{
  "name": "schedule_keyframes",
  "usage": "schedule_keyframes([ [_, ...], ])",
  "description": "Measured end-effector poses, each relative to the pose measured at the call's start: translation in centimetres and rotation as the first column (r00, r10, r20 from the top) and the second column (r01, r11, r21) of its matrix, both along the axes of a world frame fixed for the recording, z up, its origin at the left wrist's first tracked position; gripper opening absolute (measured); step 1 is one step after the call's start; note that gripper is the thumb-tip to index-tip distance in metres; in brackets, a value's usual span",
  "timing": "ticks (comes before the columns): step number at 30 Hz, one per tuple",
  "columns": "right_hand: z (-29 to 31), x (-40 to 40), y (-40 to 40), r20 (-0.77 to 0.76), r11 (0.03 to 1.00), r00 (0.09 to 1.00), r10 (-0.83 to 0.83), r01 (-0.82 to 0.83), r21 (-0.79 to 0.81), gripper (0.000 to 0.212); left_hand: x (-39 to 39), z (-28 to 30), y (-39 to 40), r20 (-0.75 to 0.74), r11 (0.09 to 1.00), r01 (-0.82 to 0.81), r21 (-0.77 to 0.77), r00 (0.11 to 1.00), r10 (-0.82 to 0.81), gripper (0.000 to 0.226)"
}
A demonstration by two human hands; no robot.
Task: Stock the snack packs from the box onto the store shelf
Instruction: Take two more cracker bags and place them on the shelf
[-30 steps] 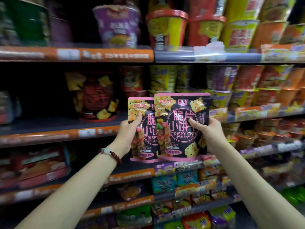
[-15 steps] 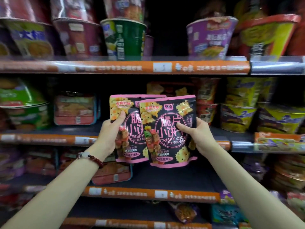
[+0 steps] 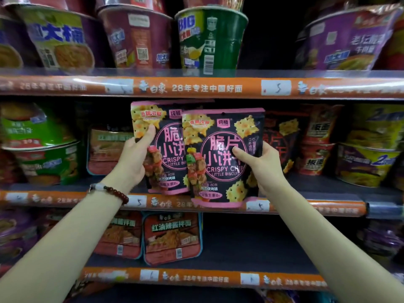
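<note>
Two black-and-pink "Crispy Chip Little Biscuit" snack packs are held upright in front of the middle shelf (image 3: 306, 190). My left hand (image 3: 133, 158) grips the left pack (image 3: 166, 136) by its left edge, thumb on the front. My right hand (image 3: 262, 162) grips the right pack (image 3: 220, 154) by its right edge, thumb across the print. The right pack overlaps the left one and its bottom hangs over the orange shelf rail (image 3: 175, 203). A similar dark pack (image 3: 282, 138) stands on the shelf behind my right hand. The box is out of view.
Instant noodle cups (image 3: 209, 38) line the top shelf. Green bowls (image 3: 39, 145) fill the middle shelf's left, yellow and purple bowls (image 3: 369, 149) its right. Flat red noodle trays (image 3: 172, 237) lie on the lower shelf.
The view has swung left along the shelves and come closer. Both packs, still held, now sit higher against the middle shelf opening, in front of the dark gap there.
</note>
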State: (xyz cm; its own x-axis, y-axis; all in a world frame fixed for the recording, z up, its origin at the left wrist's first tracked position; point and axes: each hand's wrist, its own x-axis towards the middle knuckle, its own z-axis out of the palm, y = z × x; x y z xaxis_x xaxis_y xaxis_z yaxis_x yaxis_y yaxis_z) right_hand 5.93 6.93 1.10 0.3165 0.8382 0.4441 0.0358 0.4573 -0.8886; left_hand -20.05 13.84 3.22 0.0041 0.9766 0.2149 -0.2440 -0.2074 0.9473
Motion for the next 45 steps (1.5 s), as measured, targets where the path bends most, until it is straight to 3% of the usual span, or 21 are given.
schedule_keyframes([
  [2,0.1,0.1,0.2,-0.006,0.999,0.999,-0.052,0.052,0.014,0.031,0.8,0.2,0.5,0.003,0.999,0.021,0.036,1.000,-0.021,0.055],
  [5,-0.4,0.2,0.0,-0.021,0.995,0.995,-0.095,0.096,0.026,0.029,1.7,-1.1,1.4,-0.119,0.994,0.080,0.073,0.990,-0.071,0.033],
  [8,-0.6,0.5,-0.4,-0.074,0.987,0.986,-0.147,0.151,0.058,0.026,1.2,-2.3,1.7,-0.308,0.948,0.288,0.133,0.921,-0.237,0.033],
  [11,-0.2,1.1,-0.8,-0.104,0.974,0.975,-0.195,0.205,0.098,0.024,0.7,-3.2,1.9,-0.599,0.895,0.446,0.019,0.722,-0.347,0.050],
  [12,-0.1,1.3,-0.8,-0.102,0.971,0.973,-0.205,0.216,0.103,0.024,0.6,-3.4,2.1,-0.623,0.902,0.433,0.007,0.707,-0.335,0.056],
  [17,-1.1,1.3,-1.0,0.001,0.955,0.960,-0.280,0.278,0.106,0.032,0.5,-4.1,4.3,-0.643,0.929,0.353,0.115,0.739,-0.201,0.055],
  [23,-1.3,2.6,-1.2,0.091,0.974,0.970,-0.224,0.220,0.055,0.039,0.4,-5.2,8.1,-0.680,0.912,0.405,0.062,0.686,-0.259,0.028],
  [31,-1.3,3.8,-1.8,0.064,0.969,0.968,-0.242,0.238,0.066,0.041,1.8,-5.6,11.4,-0.686,0.936,0.322,0.144,0.714,-0.140,0.058],
  [36,-1.6,3.7,-2.1,0.045,0.972,0.972,-0.231,0.228,0.064,0.063,2.8,-5.8,12.1,-0.639,0.941,0.320,0.113,0.749,-0.178,0.056],
  [45,-1.6,3.1,-2.1,0.044,0.989,0.989,-0.143,0.141,0.054,0.063,1.1,-6.0,11.8,-0.556,0.921,0.389,0.008,0.768,-0.319,0.058],
])
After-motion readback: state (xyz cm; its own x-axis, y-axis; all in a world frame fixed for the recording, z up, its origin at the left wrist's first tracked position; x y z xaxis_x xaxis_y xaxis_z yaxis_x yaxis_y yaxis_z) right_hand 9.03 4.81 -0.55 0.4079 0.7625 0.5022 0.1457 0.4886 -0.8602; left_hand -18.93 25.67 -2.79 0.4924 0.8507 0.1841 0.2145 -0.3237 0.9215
